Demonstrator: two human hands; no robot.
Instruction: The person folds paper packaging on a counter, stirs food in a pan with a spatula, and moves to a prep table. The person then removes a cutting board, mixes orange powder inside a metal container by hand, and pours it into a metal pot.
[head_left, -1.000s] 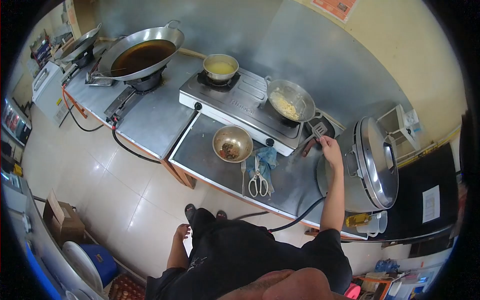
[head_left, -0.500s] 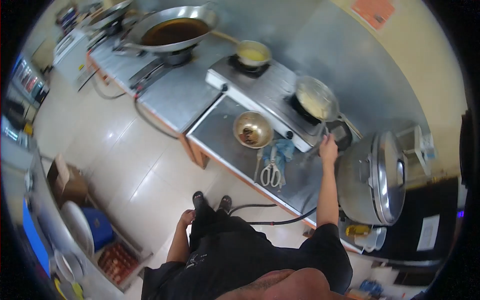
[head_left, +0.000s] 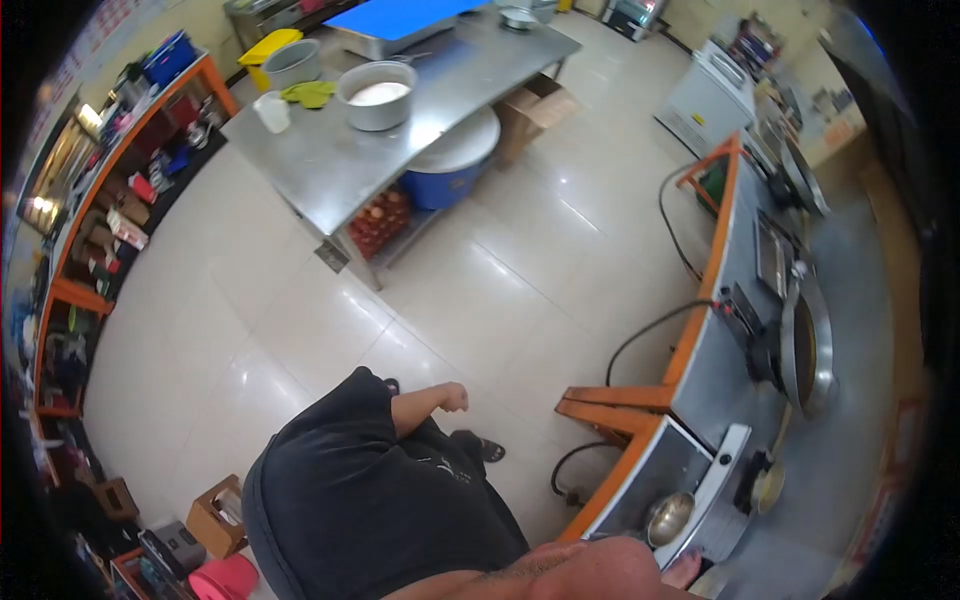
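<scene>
My left hand (head_left: 455, 397) hangs in front of my body over the tiled floor, its fingers curled in with nothing showing in them. At the bottom right, part of my right hand (head_left: 683, 568) shows at the front of the gas stove (head_left: 735, 470). My head and the frame edge hide most of it, so its grip cannot be made out. Just above that hand, a metal bowl (head_left: 670, 519) sits on the counter beside the stove. A small pan (head_left: 768, 487) of yellowish contents stands on the far burner.
A large wok (head_left: 806, 340) rests on a burner along the right counter. Across the floor, a steel table (head_left: 300, 165) holds a grey pot (head_left: 376, 97) and a blue board (head_left: 400, 15). Orange-framed shelves (head_left: 62, 290) line the left. A black hose (head_left: 655, 320) hangs near the counter.
My view has swung left, bringing the steel table and left shelves into sight. The stove has shifted to the lower right. My right hand is now mostly hidden; my left stays empty at my front.
</scene>
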